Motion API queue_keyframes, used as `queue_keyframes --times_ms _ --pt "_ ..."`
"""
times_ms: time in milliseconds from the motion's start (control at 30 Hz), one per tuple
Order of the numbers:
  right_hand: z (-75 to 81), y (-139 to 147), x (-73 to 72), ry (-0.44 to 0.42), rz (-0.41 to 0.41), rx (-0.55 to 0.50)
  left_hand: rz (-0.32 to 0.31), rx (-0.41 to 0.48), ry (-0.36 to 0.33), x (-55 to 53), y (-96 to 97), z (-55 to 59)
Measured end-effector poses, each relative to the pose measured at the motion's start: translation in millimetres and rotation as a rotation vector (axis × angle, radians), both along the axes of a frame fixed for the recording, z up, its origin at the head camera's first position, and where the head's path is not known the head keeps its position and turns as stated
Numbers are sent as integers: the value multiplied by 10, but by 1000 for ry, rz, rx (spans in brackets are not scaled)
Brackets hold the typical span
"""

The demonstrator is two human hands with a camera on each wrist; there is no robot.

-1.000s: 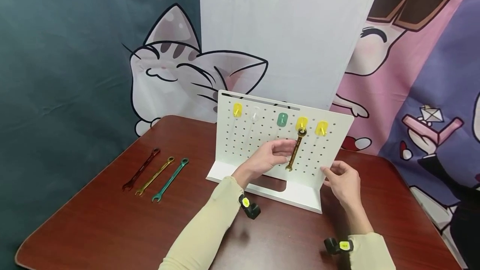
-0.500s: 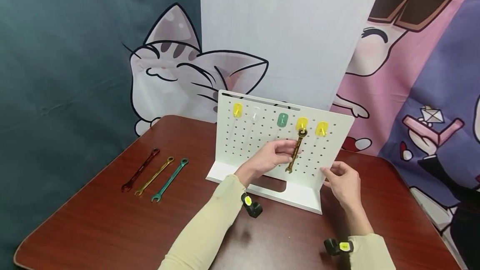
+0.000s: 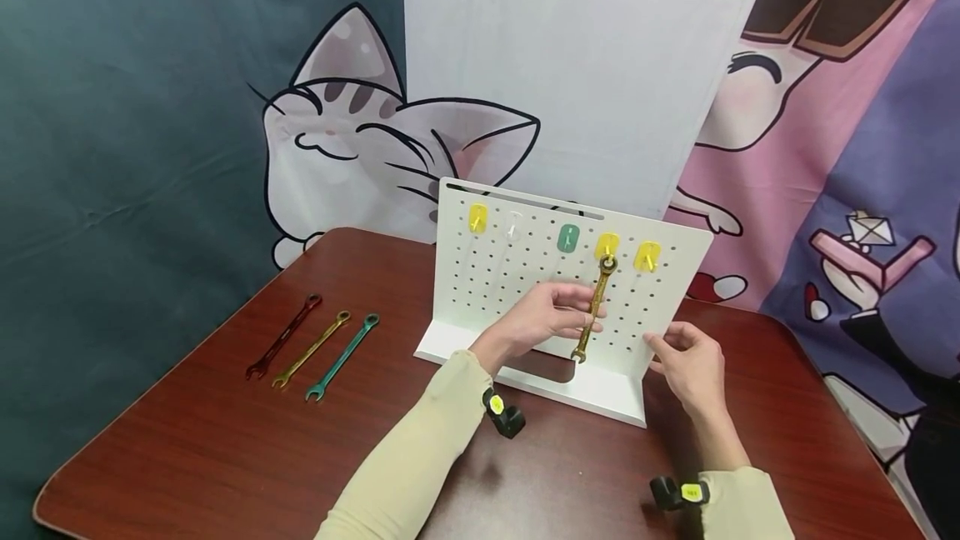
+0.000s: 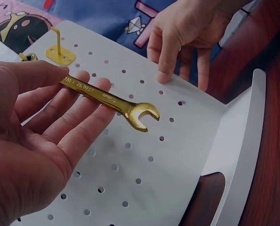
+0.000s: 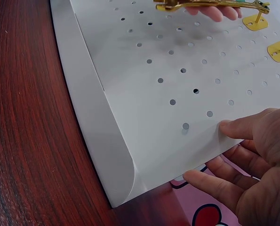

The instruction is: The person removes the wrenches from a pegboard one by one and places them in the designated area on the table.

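Note:
In the head view my left hand is at a gold combination wrench, thumb in front and fingers behind its shaft. The left wrist view shows the thumb lying over the wrench, its open end pointing away from the palm. The wrench's ring end is up at a yellow hook on the white pegboard; whether the hook passes through the ring is hard to tell. My right hand grips the board's right edge, thumb on the front, fingers at the edge and behind.
Left on the brown table lie a dark red wrench, a yellow wrench and a teal wrench. More hooks line the board: a yellow hook, a clear hook, a green hook and another yellow hook.
The left fingers have moved right, further behind the gold wrench, and the thumb has come onto it. Its lower end has swung out from the board. The right hand stays in place.

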State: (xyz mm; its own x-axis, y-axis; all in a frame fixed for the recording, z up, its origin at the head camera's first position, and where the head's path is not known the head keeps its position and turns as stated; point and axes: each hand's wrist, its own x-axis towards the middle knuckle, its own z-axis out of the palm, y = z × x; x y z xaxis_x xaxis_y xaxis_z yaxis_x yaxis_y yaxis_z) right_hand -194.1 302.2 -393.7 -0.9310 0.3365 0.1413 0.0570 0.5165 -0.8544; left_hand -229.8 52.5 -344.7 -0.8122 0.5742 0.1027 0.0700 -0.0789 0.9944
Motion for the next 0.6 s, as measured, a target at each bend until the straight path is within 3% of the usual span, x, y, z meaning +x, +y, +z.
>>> queue_keyframes --times_ms 600 --pt "10 1 -1 -9 -3 -4 11 -45 -6 65 78 116"
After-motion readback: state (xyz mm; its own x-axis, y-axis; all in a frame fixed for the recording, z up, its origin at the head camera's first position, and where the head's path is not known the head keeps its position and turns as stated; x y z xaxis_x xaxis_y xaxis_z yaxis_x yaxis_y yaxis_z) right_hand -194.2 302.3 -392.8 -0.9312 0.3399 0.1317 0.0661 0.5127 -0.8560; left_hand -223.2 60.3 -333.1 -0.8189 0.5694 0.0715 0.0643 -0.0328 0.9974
